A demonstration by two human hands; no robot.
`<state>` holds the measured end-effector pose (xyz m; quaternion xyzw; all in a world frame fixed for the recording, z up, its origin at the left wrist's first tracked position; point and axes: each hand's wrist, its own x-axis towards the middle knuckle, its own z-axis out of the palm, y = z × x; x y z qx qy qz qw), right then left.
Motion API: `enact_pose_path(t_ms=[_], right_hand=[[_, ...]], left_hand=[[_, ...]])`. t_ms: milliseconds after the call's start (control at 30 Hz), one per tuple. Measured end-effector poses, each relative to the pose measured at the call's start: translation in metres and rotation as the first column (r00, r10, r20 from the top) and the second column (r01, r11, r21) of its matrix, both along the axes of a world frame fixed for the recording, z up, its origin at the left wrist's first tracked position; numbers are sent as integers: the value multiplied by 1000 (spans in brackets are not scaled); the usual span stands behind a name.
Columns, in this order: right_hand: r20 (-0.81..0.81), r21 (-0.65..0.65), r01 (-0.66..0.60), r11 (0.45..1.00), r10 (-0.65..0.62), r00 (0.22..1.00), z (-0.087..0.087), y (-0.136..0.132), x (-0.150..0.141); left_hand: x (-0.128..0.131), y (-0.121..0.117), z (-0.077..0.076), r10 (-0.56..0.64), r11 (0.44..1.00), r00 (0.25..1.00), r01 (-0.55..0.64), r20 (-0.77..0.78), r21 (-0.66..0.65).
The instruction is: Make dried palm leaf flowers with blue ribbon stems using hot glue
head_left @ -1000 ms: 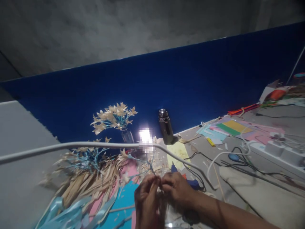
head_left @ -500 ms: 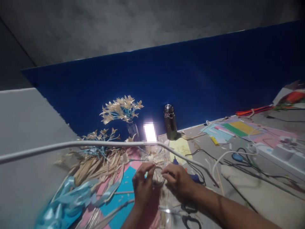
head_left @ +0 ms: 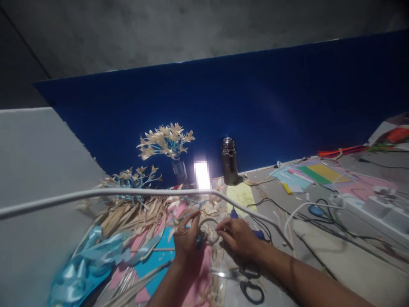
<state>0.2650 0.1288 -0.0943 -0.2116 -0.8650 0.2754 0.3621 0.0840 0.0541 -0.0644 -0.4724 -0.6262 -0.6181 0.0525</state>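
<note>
Behind everything, we see the blue panel (head_left: 217,115) slanting across the back of the table (head_left: 272,195). A pale tube (head_left: 140,193) crosses in front of us. Ribbon (head_left: 87,256) lies heaped at the left, flowers (head_left: 162,143) rise from a vase (head_left: 179,171) near the panel, and a dark flask (head_left: 229,164) stands upright to their right. Our left hand (head_left: 186,238) is half curled beside the loop; we cannot tell whether its fingers hold anything. Our right hand (head_left: 239,238) pinches narrowly at the loop's right side. Scissors (head_left: 240,281) lie just below that hand. The loop (head_left: 209,220) itself sits between our hands, above pink paper (head_left: 201,266).
</note>
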Motion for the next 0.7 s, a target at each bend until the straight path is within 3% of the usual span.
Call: enact_pose_path(t_ms=[133,400,567,700], right_hand=[[46,82,-33,996,29,999,1,2,1],[39,116,-51,992,47,998,3,1,1],[107,128,-74,989,61,992,9,1,2],[128,151,-71,986,51,990,10,1,2]], left_hand=[[-1,0,1,-26,999,998,27,53,-36],[2,0,3,-109,987,985,124,132,-106],[2,3,-3,-138,983,940,169,311,-74],[3,5,-3,-143,981,921,180,362,-71]])
